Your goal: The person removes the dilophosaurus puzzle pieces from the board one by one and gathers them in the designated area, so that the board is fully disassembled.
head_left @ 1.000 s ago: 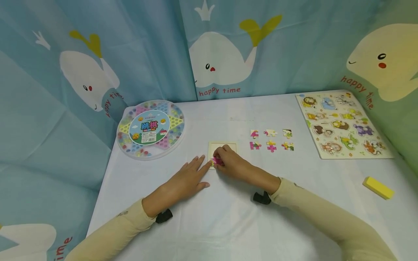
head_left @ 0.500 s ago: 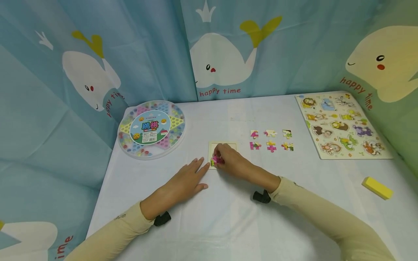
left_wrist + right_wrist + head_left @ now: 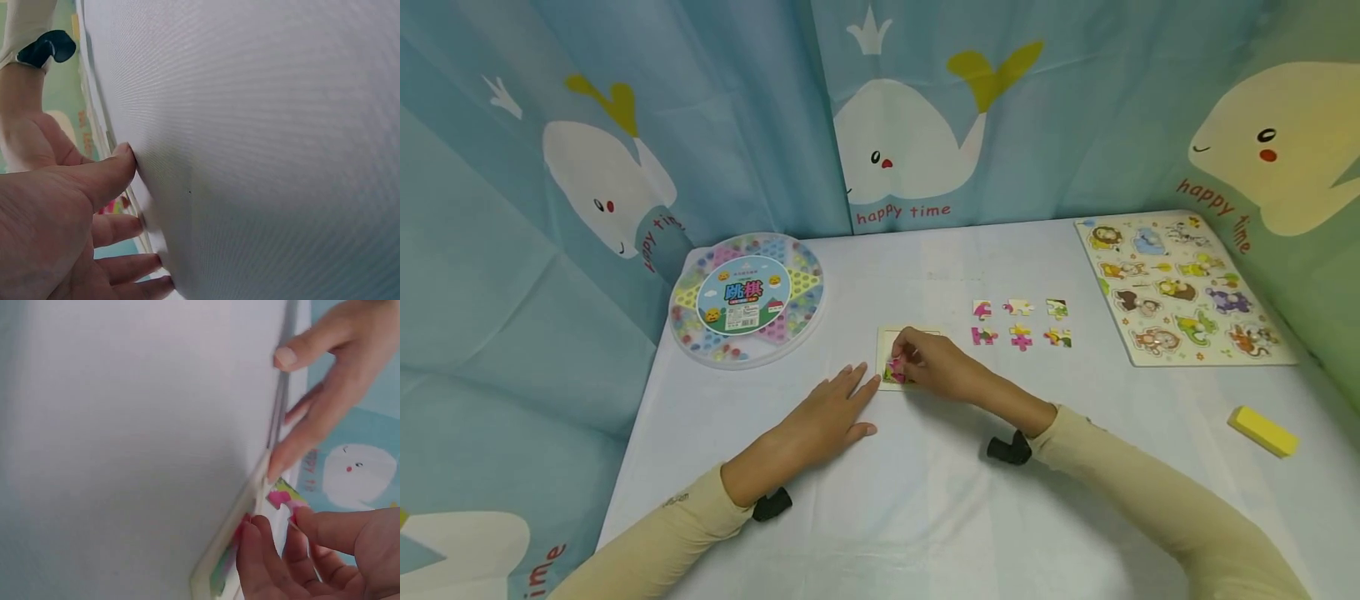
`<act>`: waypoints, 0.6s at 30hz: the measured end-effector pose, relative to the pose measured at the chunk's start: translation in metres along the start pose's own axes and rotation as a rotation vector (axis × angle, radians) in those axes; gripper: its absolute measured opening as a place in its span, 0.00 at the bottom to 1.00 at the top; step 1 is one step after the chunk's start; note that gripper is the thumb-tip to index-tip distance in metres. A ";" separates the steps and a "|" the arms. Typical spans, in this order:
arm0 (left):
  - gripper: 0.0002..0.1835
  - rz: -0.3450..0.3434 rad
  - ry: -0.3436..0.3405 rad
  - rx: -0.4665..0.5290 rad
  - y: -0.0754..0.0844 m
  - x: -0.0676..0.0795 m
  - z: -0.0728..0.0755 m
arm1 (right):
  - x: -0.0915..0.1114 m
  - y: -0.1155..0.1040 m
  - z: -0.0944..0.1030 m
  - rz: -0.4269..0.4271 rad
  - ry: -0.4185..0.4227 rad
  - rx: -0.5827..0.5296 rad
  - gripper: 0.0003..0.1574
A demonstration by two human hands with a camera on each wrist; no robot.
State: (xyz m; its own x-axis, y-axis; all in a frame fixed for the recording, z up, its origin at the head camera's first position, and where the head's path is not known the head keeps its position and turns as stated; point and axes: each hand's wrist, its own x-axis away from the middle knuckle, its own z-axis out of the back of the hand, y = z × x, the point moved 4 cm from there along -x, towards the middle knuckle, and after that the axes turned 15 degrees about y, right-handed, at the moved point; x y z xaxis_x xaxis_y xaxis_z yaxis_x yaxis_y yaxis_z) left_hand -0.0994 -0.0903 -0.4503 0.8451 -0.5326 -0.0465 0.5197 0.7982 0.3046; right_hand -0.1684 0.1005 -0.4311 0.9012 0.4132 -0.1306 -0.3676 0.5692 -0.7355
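Observation:
My right hand (image 3: 942, 367) is over a small square wooden puzzle tray (image 3: 881, 343) and pinches a pink jigsaw piece (image 3: 896, 368) above its lower left part. In the right wrist view this piece (image 3: 279, 495) shows pink and yellow-green, with the thumb against it. Another pink and green piece (image 3: 224, 567) lies inside the tray, partly hidden by the fingers. My left hand (image 3: 822, 423) rests on the table with its fingers spread, a fingertip touching the tray's lower left edge. In the left wrist view the left hand (image 3: 50, 219) holds nothing.
Several loose jigsaw pieces (image 3: 1021, 337) lie in two rows right of the tray. A round Chinese checkers box (image 3: 805, 329) is at the back left. An animal puzzle board (image 3: 1138, 354) and a yellow block (image 3: 1262, 431) are at the right. Curtains (image 3: 745, 125) hang behind the table.
The right hand has shifted slightly right and its fingers have turned, baring more green along the tray's lower edge. The left hand drew back slightly, then stayed nearly still.

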 end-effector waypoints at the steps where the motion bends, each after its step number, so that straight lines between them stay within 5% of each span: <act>1: 0.38 -0.001 0.001 -0.002 0.000 0.000 0.000 | 0.000 0.000 0.003 -0.007 -0.005 -0.007 0.09; 12: 0.38 0.012 -0.009 0.014 0.001 0.000 -0.001 | -0.002 0.024 0.075 -0.041 0.067 0.080 0.03; 18: 0.38 0.011 -0.007 0.017 0.001 0.001 0.000 | 0.011 0.051 0.116 -0.123 0.025 0.076 0.04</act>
State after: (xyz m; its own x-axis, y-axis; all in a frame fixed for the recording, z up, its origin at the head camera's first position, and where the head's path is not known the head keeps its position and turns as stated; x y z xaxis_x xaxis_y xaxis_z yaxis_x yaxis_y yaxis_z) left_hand -0.0985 -0.0898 -0.4505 0.8499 -0.5257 -0.0364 0.5080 0.7991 0.3215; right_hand -0.2043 0.2165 -0.3927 0.9455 0.3202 -0.0599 -0.2698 0.6668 -0.6947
